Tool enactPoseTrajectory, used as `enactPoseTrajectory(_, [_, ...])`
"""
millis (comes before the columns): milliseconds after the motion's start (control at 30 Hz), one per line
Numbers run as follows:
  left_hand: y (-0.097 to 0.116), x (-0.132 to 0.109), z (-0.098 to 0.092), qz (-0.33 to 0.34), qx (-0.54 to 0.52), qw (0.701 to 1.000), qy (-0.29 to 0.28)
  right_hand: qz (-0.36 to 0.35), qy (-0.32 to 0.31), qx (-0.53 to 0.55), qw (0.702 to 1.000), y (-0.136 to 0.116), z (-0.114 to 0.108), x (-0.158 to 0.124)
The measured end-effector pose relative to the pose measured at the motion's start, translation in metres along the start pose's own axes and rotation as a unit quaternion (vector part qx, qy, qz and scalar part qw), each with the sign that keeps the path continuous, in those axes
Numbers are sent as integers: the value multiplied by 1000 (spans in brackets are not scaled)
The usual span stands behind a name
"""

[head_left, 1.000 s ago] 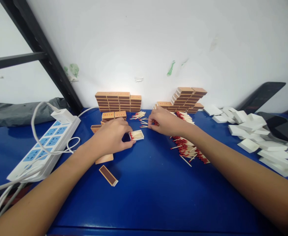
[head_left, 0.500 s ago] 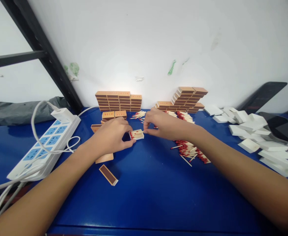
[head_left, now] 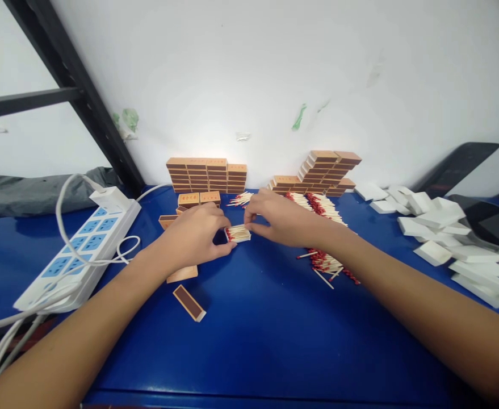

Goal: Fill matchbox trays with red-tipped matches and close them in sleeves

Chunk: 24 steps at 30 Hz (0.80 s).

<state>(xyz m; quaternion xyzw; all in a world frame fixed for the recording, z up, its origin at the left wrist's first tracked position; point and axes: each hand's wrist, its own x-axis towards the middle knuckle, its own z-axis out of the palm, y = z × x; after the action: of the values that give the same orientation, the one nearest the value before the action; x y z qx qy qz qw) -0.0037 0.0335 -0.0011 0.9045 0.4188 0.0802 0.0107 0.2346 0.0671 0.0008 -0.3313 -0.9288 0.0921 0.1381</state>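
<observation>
A small white matchbox tray (head_left: 244, 239) full of red-tipped matches (head_left: 237, 230) lies on the blue table. My left hand (head_left: 200, 232) grips the tray's left end between thumb and fingers. At its right end, my right hand (head_left: 270, 216) is closed in a pinch on the plain end of a match; the fingertips partly cover it. Under and behind my left hand are several brown matchbox sleeves (head_left: 188, 199), partly hidden by it. A closed matchbox (head_left: 189, 303) lies nearer me, its white tray end showing.
Stacked matchboxes (head_left: 206, 175) stand against the wall, with a second, stepped stack (head_left: 326, 170) to the right. Loose matches (head_left: 326, 261) lie in piles beneath my right forearm. White trays (head_left: 436, 221) are heaped at right; a power strip (head_left: 83, 250) with cables lies at left.
My right fingertips have moved slightly left, further over the tray's right end. The match that stuck out toward them now lies further in. My left hand keeps its hold.
</observation>
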Motion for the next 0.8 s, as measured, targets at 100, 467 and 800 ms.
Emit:
enactPoseTrajectory(100, [-1, 0, 1, 1, -3, 1000, 3, 64, 45, -61, 995, 17, 4, 2])
enactPoseTrajectory(467, [0, 1, 1, -2, -7, 1000, 1, 108, 20, -92, 990, 38, 21, 4])
enactPoseTrajectory(800, [-1, 0, 2, 3, -3, 1000, 2, 103, 100, -126, 982, 31, 40, 8])
